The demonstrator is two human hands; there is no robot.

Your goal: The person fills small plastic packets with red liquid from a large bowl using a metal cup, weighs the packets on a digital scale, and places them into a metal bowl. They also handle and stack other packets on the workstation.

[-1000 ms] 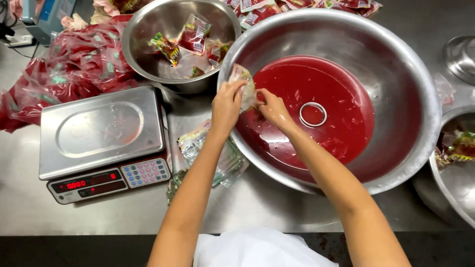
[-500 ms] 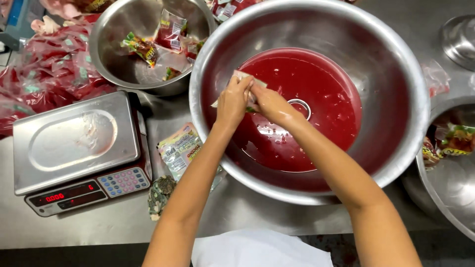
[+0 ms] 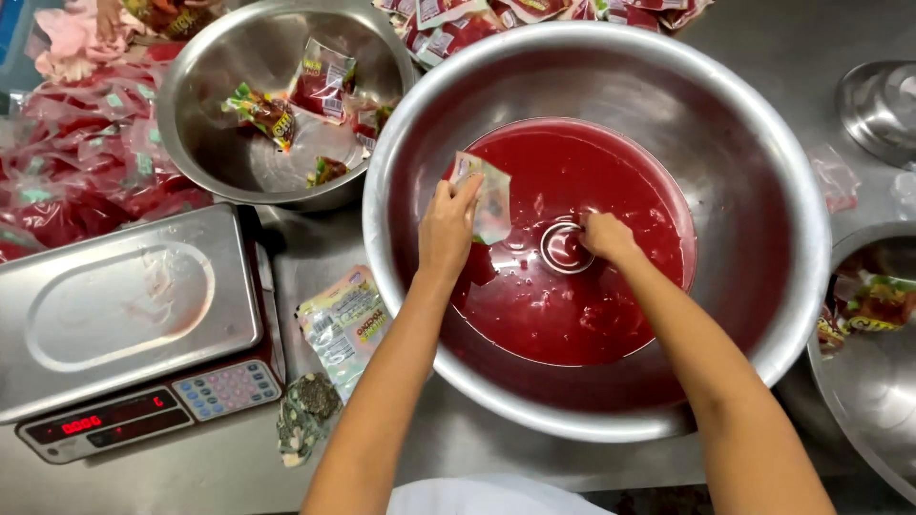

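My left hand (image 3: 447, 221) pinches an opened sachet (image 3: 489, 195) above the red liquid (image 3: 572, 286) in the big bowl (image 3: 792, 238). My right hand (image 3: 603, 236) is dipped in it beside a metal ring (image 3: 563, 248), fingers curled; grip unclear. Scale (image 3: 124, 315) and more sachets (image 3: 345, 322) lie left on the bench (image 3: 239, 467).

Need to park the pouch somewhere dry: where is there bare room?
Bare steel counter between the big bowl and the small lid; the scale platform is clear too. Crowded: the left edge, with red packets, and the strip with empty pouches beside the scale.
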